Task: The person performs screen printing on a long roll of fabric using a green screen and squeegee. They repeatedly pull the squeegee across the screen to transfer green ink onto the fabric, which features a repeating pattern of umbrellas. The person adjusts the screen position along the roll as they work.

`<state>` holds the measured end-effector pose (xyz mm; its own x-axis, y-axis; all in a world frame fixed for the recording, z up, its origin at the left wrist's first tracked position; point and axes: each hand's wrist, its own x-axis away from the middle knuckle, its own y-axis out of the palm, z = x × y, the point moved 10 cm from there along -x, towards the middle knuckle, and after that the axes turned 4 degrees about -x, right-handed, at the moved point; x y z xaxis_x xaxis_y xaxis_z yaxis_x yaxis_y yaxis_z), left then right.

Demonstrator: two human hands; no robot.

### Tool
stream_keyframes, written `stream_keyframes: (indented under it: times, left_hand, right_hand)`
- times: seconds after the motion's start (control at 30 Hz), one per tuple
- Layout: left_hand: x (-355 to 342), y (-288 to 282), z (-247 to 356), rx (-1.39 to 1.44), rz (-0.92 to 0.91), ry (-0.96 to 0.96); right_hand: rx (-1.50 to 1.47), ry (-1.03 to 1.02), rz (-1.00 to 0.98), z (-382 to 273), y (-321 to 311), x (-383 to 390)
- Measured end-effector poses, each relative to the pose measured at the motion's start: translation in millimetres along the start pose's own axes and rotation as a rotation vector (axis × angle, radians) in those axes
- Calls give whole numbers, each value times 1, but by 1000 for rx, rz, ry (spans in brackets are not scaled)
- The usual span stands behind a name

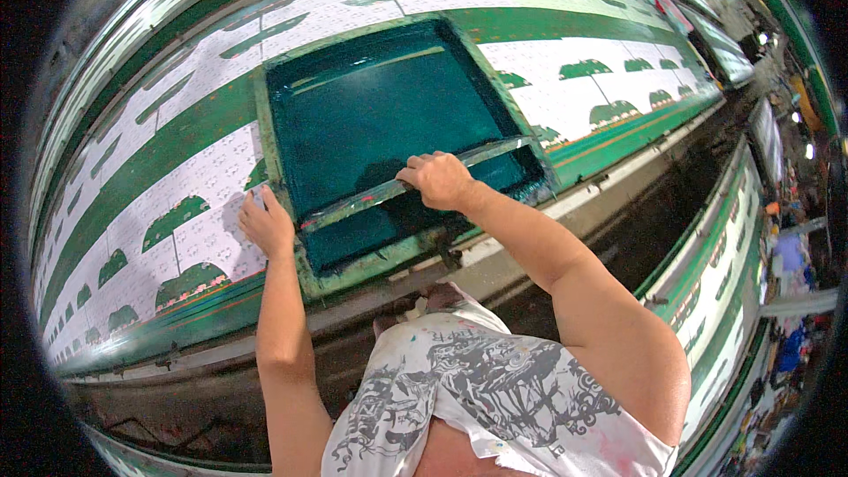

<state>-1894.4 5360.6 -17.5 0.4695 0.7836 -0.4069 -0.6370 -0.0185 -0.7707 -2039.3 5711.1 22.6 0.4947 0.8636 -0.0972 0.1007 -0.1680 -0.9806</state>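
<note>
The right hand [439, 182] has its grip closed over a long squeegee bar [344, 209], fingers wrapped across the top near the bar's middle. The bar slants across the near part of a rectangular printing screen [495, 79], one end by the left rim and the other, farther from the body, by the right rim. Dark teal colour covers the screen's mesh [389, 115], and a narrow pale strip [380, 66] runs across its far end.

The left hand [268, 223] is at the screen's left rim, fingers bent, beside the near end of the squeegee bar. A small pale patch shows at its fingertips; whether that grip pinches anything or only rests there, I cannot tell.

The screen lies on a long green counter [521, 26], tilted relative to the counter's near edge. On both sides of it, white fabric [212, 163] with small printed motifs is spread in rows, and green shows through its curved gaps. A pale rail [565, 203] follows the counter's near edge. Below, the person's white sleeveless shirt [530, 380] bears a dark grey print. At the right, another counter [720, 274] carries similar white pieces.
</note>
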Motion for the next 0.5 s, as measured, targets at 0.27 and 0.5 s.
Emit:
stream_keyframes:
  times: [0.27, 0.5]
  left_hand:
    - [-2, -3, 3, -39, -67, -68]
    - [-5, 1, -4, -78, -15, -66]
  right_hand:
    - [51, -14, 24, -41, 2, 65]
    - [-81, -114, 9, -49, 3, 80]
